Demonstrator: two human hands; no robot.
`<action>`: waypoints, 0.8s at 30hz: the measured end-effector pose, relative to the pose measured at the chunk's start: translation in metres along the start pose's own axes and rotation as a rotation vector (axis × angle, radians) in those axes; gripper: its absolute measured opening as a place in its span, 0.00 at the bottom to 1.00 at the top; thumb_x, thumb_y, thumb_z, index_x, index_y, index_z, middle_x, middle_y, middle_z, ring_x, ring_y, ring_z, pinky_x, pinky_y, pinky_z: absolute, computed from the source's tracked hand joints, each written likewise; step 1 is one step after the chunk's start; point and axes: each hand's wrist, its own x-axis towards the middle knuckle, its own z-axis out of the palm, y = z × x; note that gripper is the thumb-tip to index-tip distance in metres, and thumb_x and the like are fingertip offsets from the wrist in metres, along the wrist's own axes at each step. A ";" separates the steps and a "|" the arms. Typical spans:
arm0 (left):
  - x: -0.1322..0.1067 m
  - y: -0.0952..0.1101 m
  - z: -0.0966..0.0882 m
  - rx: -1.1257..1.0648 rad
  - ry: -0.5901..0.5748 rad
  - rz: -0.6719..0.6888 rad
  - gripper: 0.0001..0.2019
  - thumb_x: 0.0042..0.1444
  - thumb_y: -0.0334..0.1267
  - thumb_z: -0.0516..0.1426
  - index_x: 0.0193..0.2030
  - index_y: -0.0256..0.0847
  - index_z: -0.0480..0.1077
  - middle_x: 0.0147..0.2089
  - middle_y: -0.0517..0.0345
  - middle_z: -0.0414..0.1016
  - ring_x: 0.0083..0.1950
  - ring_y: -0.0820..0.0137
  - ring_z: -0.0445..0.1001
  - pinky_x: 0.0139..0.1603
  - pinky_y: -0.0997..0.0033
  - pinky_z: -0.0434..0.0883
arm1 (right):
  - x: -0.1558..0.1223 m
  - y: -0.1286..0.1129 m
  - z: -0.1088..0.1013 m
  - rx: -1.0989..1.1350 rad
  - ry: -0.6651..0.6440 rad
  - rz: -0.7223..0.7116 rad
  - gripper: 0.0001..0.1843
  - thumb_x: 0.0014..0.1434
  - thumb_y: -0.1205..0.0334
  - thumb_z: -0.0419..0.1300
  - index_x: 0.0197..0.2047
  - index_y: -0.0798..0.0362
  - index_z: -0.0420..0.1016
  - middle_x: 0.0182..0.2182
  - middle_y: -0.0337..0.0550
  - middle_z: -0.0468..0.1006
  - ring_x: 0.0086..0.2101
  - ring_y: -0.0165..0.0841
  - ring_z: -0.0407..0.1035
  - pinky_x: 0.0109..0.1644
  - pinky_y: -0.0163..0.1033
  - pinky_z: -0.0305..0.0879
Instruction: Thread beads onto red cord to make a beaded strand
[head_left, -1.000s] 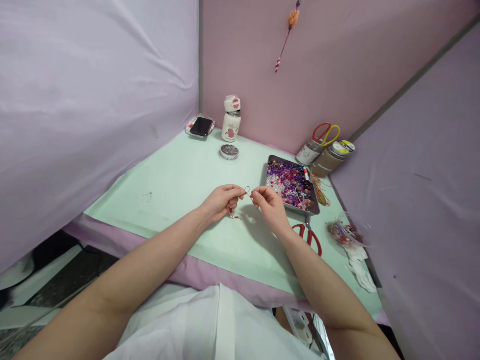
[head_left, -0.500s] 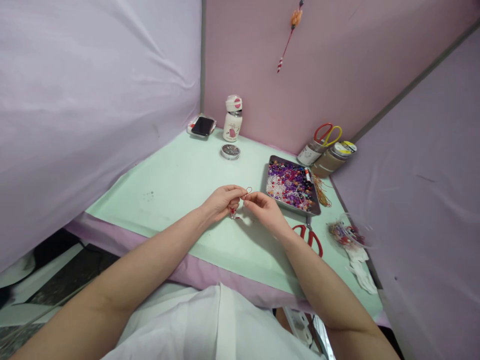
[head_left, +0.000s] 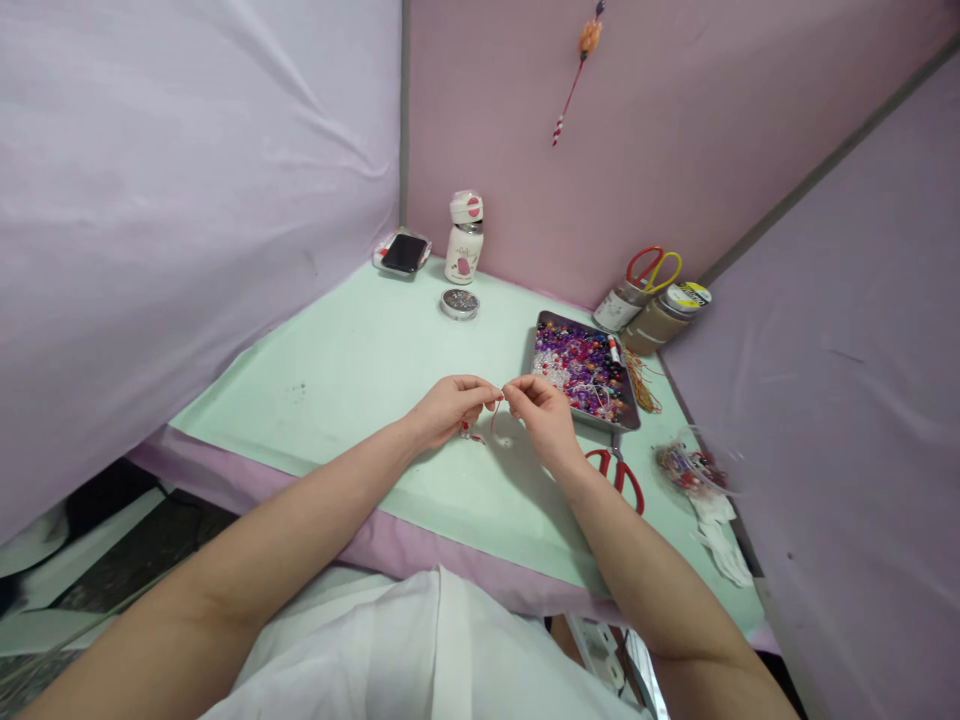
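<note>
Head view: the left hand (head_left: 452, 410) and right hand (head_left: 541, 412) each seem to pinch the red string (head_left: 493, 416) between thumb and forefinger, fingertips nearly meeting, probably for fine control; its end hangs above the table (head_left: 360, 360). The bead tray (head_left: 611, 424) lies near the right hand, presumably for easy reach. Lettering on the yellow-and-white lid (head_left: 688, 296) is unreadable

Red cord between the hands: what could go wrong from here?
The red cord could slip: the left hand and right hand seem to pinch it with fingertips only. The bead tray lies close to the right hand; a knock might scatter beads. The red-handled scissors beside the right forearm could get nudged.
</note>
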 end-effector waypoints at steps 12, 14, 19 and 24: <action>0.007 0.001 -0.007 -0.206 0.050 -0.026 0.09 0.43 0.36 0.63 0.25 0.34 0.68 0.25 0.63 0.61 0.20 0.84 0.49 0.18 0.78 0.46 | -0.003 0.017 -0.003 -0.567 -0.045 -0.566 0.13 0.58 0.65 0.54 0.47 0.45 0.68 0.43 0.46 0.64 0.37 0.33 0.65 0.42 0.43 0.65; 0.007 0.000 -0.006 -0.204 0.038 -0.029 0.09 0.43 0.36 0.63 0.25 0.34 0.67 0.23 0.64 0.59 0.20 0.84 0.48 0.18 0.77 0.46 | -0.004 0.016 -0.001 -0.592 -0.054 -0.630 0.12 0.58 0.65 0.55 0.46 0.44 0.70 0.42 0.46 0.64 0.40 0.35 0.64 0.44 0.44 0.65; 0.006 -0.001 -0.004 -0.146 0.055 -0.026 0.09 0.42 0.37 0.63 0.25 0.35 0.69 0.18 0.68 0.53 0.19 0.82 0.48 0.19 0.77 0.47 | -0.007 0.009 0.001 -0.544 -0.021 -0.635 0.07 0.59 0.64 0.55 0.37 0.46 0.74 0.36 0.44 0.66 0.37 0.34 0.64 0.41 0.42 0.64; 0.004 -0.002 -0.001 0.069 0.203 0.132 0.09 0.44 0.40 0.62 0.27 0.36 0.71 0.22 0.63 0.63 0.22 0.80 0.55 0.22 0.77 0.53 | -0.009 0.002 0.004 -0.401 0.029 -0.421 0.05 0.58 0.60 0.56 0.34 0.49 0.72 0.36 0.43 0.66 0.31 0.31 0.63 0.34 0.39 0.62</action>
